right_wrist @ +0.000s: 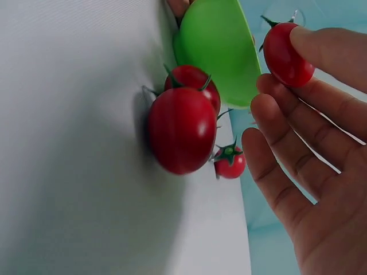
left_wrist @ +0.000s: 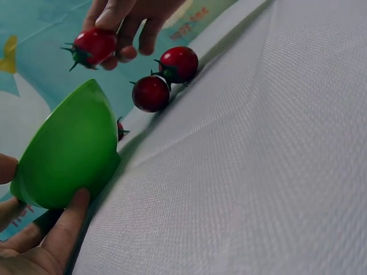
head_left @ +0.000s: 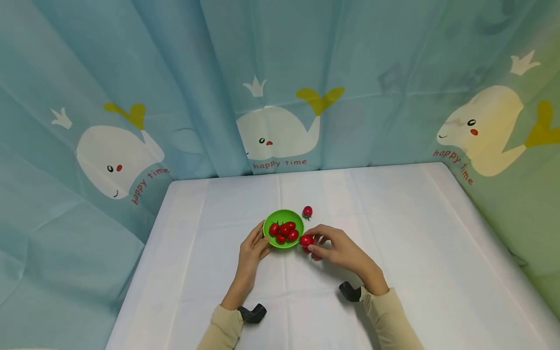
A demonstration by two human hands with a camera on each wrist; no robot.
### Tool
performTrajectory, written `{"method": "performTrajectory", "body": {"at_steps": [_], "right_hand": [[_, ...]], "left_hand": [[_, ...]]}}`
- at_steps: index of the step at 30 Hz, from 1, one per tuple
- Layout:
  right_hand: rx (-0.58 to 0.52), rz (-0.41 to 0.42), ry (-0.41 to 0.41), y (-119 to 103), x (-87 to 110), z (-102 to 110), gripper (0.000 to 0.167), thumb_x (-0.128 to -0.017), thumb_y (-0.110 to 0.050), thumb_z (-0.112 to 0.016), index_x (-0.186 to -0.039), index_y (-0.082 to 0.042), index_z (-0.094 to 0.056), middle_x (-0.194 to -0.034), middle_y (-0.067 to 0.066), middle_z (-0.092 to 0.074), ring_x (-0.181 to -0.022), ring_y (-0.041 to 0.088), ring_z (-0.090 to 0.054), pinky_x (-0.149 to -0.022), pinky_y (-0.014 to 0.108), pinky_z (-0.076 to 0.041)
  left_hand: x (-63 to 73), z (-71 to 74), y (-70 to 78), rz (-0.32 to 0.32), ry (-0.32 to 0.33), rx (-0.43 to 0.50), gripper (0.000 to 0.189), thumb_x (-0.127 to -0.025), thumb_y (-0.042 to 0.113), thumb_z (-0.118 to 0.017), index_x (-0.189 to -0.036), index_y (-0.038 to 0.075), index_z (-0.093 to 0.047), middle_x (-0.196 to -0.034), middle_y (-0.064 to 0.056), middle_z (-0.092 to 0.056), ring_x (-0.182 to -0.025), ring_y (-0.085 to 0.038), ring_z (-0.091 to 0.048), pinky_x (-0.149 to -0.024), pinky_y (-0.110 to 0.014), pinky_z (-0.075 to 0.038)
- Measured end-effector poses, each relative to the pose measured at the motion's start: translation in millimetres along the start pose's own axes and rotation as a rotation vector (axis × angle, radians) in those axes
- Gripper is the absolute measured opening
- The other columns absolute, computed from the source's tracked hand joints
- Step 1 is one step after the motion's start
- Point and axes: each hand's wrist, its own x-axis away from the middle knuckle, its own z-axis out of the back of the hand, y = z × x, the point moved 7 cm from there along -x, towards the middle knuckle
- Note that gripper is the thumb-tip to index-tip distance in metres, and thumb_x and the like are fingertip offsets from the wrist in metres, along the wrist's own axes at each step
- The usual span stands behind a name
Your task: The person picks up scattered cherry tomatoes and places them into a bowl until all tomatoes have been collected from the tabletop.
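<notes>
A small green bowl [head_left: 284,215] stands on the white table with several red cherry tomatoes [head_left: 285,229] inside. My left hand [head_left: 251,253] holds the bowl from its left side, fingers and thumb round the outer wall. Between thumb and fingers, my right hand [head_left: 341,249] pinches one cherry tomato [right_wrist: 288,54] with a green stem, just off the bowl's right edge and above the cloth. Two more cherry tomatoes lie below that hand, a nearer one [right_wrist: 182,130] and another [left_wrist: 151,94] close beside it. A single tomato [head_left: 307,212] rests beyond the bowl, to its right.
A white cloth [head_left: 210,291] covers the table. Behind it and along both sides hangs a blue-green curtain [head_left: 372,58] printed with white whales. Dark camera mounts [head_left: 253,314] jut out from both wrists.
</notes>
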Motion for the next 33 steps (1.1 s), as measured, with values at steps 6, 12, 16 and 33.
{"method": "performTrajectory", "body": {"at_steps": [6, 12, 16, 33], "right_hand": [[0.009, 0.008, 0.024, -3, -11.7, 0, 0.032, -0.093, -0.009, -0.078, -0.124, -0.010, -0.071, -0.110, 0.000, -0.074, -0.093, 0.012, -0.067, -0.085, 0.030, -0.062], [0.026, 0.032, 0.034, -9, -34.2, -1, 0.033, -0.093, -0.008, -0.078, -0.125, -0.006, -0.070, -0.113, 0.005, -0.074, -0.096, 0.018, -0.070, -0.090, 0.037, -0.064], [0.035, 0.054, 0.008, -12, -41.2, -3, 0.032, -0.095, -0.008, -0.076, -0.125, -0.003, -0.069, -0.114, 0.008, -0.074, -0.098, 0.021, -0.072, -0.092, 0.038, -0.064], [0.180, 0.032, -0.055, -17, -74.6, -14, 0.032, -0.098, -0.010, -0.074, -0.128, -0.004, -0.067, -0.123, 0.009, -0.073, -0.111, 0.024, -0.071, -0.102, 0.043, -0.060]], "left_hand": [[0.2, 1.2, 1.4, 0.017, 0.001, -0.030, 0.057, -0.108, 0.022, -0.057, -0.162, 0.017, -0.039, -0.162, -0.015, -0.047, -0.145, -0.032, -0.052, -0.098, -0.021, -0.060], [-2.6, 2.4, 5.2, 0.006, 0.008, -0.011, 0.056, -0.108, 0.021, -0.056, -0.162, 0.018, -0.039, -0.162, -0.014, -0.047, -0.145, -0.032, -0.051, -0.100, -0.024, -0.059], [-1.2, 1.0, 1.5, 0.013, 0.002, 0.005, 0.056, -0.108, 0.020, -0.056, -0.162, 0.019, -0.040, -0.162, -0.013, -0.046, -0.146, -0.031, -0.051, -0.101, -0.023, -0.059], [0.9, -0.1, 3.0, 0.013, 0.004, 0.000, 0.055, -0.108, 0.020, -0.056, -0.161, 0.018, -0.041, -0.162, -0.013, -0.047, -0.145, -0.032, -0.052, -0.099, -0.022, -0.060]]}}
